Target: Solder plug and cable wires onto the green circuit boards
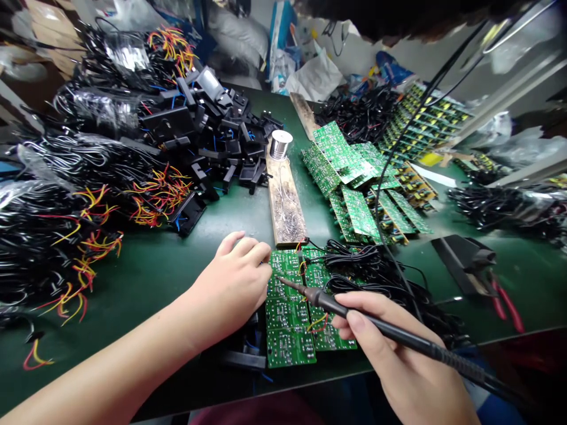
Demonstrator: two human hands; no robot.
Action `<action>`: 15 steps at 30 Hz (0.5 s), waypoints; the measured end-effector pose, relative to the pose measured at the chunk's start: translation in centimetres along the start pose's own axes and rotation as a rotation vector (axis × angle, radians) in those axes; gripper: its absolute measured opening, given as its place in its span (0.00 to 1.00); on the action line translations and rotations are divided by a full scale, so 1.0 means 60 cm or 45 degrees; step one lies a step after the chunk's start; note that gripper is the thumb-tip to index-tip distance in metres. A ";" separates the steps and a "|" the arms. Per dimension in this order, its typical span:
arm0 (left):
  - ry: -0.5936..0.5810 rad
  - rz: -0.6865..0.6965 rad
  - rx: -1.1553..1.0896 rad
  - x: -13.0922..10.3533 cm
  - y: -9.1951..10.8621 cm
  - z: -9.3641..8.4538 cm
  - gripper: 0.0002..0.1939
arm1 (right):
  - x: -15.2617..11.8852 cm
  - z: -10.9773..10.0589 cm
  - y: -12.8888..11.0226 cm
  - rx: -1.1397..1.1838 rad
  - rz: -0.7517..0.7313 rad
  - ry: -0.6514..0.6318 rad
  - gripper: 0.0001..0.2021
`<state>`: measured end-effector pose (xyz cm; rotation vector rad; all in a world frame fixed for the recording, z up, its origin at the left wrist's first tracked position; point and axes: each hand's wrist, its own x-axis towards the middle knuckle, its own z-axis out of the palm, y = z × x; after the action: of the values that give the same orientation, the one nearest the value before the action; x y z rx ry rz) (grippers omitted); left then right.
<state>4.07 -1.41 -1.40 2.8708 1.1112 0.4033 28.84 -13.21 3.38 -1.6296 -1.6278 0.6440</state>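
Note:
Two green circuit board panels (290,339) lie side by side near the table's front edge, with red and yellow wires on them. My right hand (394,354) holds a black soldering iron (336,304) like a pen, its tip at the upper part of the left panel. At that panel's left edge my left hand (241,274) has its fingers curled and pressed together; what they hold is hidden. Below my left hand sits a black plastic housing (243,359) with blue wires. Black cables (358,260) lie against the right panel's upper side.
A solder spool (280,144) stands on a scorched wooden board (287,221) behind the panels. Black housings (230,139) and cable bundles (39,236) are heaped at the left. Stacked circuit boards (341,153) fill the back right. Red-handled pliers (507,304) rest at the right.

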 end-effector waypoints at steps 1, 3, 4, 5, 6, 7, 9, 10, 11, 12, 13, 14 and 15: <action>-0.002 -0.004 0.003 0.000 0.001 0.001 0.09 | 0.001 0.002 -0.001 -0.005 -0.005 -0.005 0.08; -0.002 -0.018 0.003 0.001 0.002 0.003 0.08 | 0.003 0.006 -0.002 0.007 -0.009 -0.031 0.08; 0.000 -0.026 0.001 0.001 0.003 0.005 0.08 | 0.004 0.007 -0.002 0.019 -0.009 -0.047 0.08; 0.004 -0.031 0.000 0.001 0.003 0.006 0.07 | 0.005 0.009 -0.001 0.030 -0.004 -0.061 0.08; 0.009 -0.035 -0.002 0.001 0.004 0.007 0.07 | 0.006 0.010 -0.001 0.038 0.001 -0.068 0.08; 0.011 -0.035 -0.004 0.002 0.004 0.008 0.07 | 0.007 0.011 0.000 0.043 0.008 -0.064 0.07; 0.015 -0.036 -0.011 0.002 0.004 0.008 0.07 | 0.007 0.012 0.001 0.049 0.024 -0.056 0.07; 0.015 -0.035 -0.014 0.003 0.004 0.008 0.07 | 0.008 0.013 0.001 0.050 0.039 -0.062 0.07; 0.015 -0.035 -0.014 0.003 0.004 0.007 0.07 | 0.008 0.013 0.001 0.052 0.052 -0.073 0.07; 0.017 -0.037 -0.013 0.003 0.005 0.007 0.07 | 0.008 0.013 0.001 0.052 0.065 -0.085 0.08; 0.018 -0.038 -0.012 0.002 0.005 0.006 0.07 | 0.008 0.014 0.001 0.055 0.077 -0.093 0.08; 0.018 -0.040 -0.012 0.002 0.005 0.006 0.07 | 0.008 0.014 0.000 0.059 0.085 -0.095 0.08; 0.017 -0.040 -0.013 0.002 0.005 0.005 0.08 | 0.008 0.015 0.000 0.066 0.092 -0.091 0.08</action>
<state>4.42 -1.56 -1.65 2.8424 1.1514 0.4261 28.19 -12.59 2.92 -1.6512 -1.5954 0.7833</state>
